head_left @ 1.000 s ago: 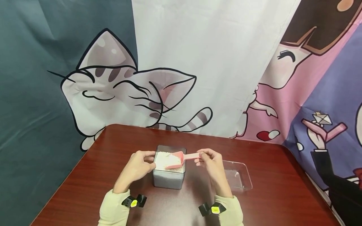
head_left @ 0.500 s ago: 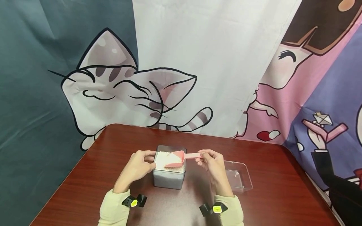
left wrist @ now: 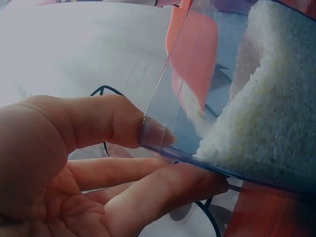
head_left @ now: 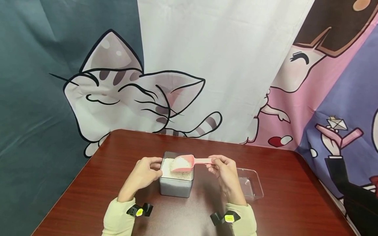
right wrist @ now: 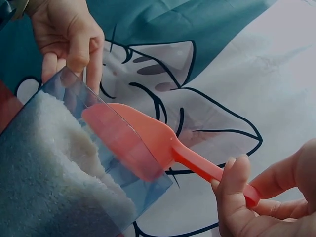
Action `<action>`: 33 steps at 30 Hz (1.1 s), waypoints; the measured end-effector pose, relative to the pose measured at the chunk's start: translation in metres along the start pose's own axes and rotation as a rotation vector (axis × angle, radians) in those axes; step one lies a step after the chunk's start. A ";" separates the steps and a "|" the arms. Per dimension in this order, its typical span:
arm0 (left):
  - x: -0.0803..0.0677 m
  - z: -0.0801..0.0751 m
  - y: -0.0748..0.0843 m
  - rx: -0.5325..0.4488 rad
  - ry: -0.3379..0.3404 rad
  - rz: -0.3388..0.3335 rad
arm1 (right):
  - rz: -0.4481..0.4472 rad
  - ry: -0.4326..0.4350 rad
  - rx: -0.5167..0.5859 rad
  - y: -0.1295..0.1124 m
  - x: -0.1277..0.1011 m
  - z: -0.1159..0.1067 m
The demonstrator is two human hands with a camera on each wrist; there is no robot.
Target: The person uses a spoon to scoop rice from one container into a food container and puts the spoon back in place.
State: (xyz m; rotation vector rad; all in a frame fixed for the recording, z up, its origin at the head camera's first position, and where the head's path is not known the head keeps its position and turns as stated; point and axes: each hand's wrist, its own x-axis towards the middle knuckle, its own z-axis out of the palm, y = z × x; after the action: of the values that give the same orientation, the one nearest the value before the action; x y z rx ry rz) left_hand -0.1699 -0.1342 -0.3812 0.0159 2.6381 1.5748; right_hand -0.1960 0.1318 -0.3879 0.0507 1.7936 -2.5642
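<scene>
Fingers and thumb of the left hand (head_left: 144, 172) curl round the near left corner of the clear rice container (head_left: 176, 188), thumb pressed on the outer wall just below the rim, which seems meant to keep the box from sliding on the dark red table (head_left: 88, 196) while the scoop works in it. Rice (head_left: 169, 168) fills the container close to the top. Just above it sits the pink scoop (head_left: 184, 163), its bowl heaped with grains and held roughly level, likely so nothing spills. Its handle runs rightward into the right hand (head_left: 222, 167), pinched between thumb and fingertips near the end. Further right, an empty clear tray (head_left: 251, 185) lies on the table just beside that hand.
</scene>
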 end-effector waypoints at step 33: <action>-0.001 -0.002 0.000 -0.010 -0.016 0.000 | -0.048 -0.049 0.128 -0.031 -0.006 -0.037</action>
State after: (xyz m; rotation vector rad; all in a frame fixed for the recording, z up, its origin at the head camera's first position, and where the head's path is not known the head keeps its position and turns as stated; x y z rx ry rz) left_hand -0.1687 -0.1357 -0.3800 0.0280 2.6183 1.5819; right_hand -0.1906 0.1776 -0.3712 -0.0550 1.6320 -2.6853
